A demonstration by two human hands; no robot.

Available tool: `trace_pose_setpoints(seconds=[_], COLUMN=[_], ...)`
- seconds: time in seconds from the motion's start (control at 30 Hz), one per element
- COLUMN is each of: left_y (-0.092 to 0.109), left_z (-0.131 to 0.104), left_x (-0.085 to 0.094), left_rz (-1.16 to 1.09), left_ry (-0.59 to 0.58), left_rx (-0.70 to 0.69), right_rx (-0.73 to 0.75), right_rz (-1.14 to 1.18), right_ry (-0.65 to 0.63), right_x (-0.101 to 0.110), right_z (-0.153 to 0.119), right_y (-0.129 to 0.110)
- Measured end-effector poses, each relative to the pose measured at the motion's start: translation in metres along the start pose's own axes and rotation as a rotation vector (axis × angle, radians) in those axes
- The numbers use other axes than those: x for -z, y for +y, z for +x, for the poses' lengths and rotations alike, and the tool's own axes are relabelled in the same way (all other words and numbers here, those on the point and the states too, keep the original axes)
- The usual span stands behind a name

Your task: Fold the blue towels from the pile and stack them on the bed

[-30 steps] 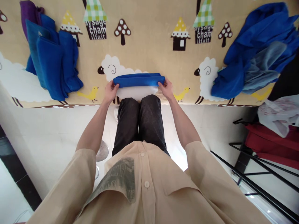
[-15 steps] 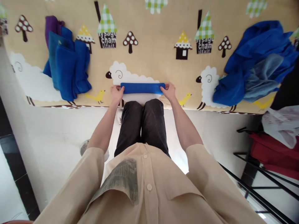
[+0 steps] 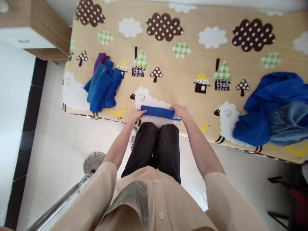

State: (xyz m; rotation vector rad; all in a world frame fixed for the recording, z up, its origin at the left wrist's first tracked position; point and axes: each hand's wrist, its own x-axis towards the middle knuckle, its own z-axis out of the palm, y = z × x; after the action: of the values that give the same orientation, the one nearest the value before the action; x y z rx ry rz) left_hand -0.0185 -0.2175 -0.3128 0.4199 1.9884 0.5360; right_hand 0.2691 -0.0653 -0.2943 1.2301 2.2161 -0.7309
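A blue cloth (image 3: 157, 112), folded into a long narrow strip, lies near the front edge of the patterned bed cover (image 3: 178, 93). My left hand (image 3: 136, 115) pinches its left end, thumb on top. Toward the right end, my right hand (image 3: 180, 113) has its thumb and fingers closed on the cloth, and a corner sticks out below them. Off to the left sits a stack of folded blue cloths (image 3: 103, 86) with a purple one (image 3: 102, 58) at its back. A loose, crumpled heap of blue cloth (image 3: 274, 106) lies to the right.
My knees are close to the bed's front edge. A metal pole with a round base (image 3: 93, 163) stands on the floor at left. Beyond the bed's left end is a wooden cabinet (image 3: 48, 25). Black and red items (image 3: 295, 195) show at lower right.
The view has swung left and shows more of the bed's far side. My right hand has moved from the strip's tip slightly inward along its upper edge. My left hand stays at its end.
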Motion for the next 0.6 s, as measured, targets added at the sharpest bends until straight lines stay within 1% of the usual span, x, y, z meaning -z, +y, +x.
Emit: trace_pose_setpoints(seconds=[0.1, 0.17, 0.27, 0.37, 0.43, 0.5, 0.57, 0.6], left_y=[-0.002, 0.001, 0.010, 0.024, 0.036, 0.050, 0.064, 0.070], left_z=[-0.005, -0.010, -0.021, -0.034, -0.042, -0.048, -0.055, -0.058], left_x=[-0.001, -0.004, -0.005, 0.002, 0.013, 0.032, 0.060, 0.076], left_rz=[-0.268, -0.348, -0.516, -0.711, -0.765, -0.771, -0.722, -0.674], left_ry=[-0.071, -0.101, -0.170, -0.247, -0.260, -0.253, -0.241, -0.238], left_rx=[0.002, -0.029, -0.169, -0.330, -0.384, -0.453, -0.560, -0.619], right_rx=[-0.023, -0.040, -0.040, 0.000, 0.039, 0.110, 0.183, 0.201], right_rz=[-0.008, -0.013, -0.017, 0.010, 0.037, 0.086, 0.207, 0.292], right_ry=[-0.061, -0.089, -0.103, -0.065, 0.004, 0.120, 0.220, 0.244], right_x=[0.006, 0.006, 0.005, 0.003, 0.001, -0.002, -0.005, -0.007], right_z=[0.001, -0.003, -0.012, -0.019, -0.020, -0.018, -0.013, -0.008], right_y=[-0.005, -0.007, -0.010, -0.022, -0.041, -0.071, -0.110, -0.133])
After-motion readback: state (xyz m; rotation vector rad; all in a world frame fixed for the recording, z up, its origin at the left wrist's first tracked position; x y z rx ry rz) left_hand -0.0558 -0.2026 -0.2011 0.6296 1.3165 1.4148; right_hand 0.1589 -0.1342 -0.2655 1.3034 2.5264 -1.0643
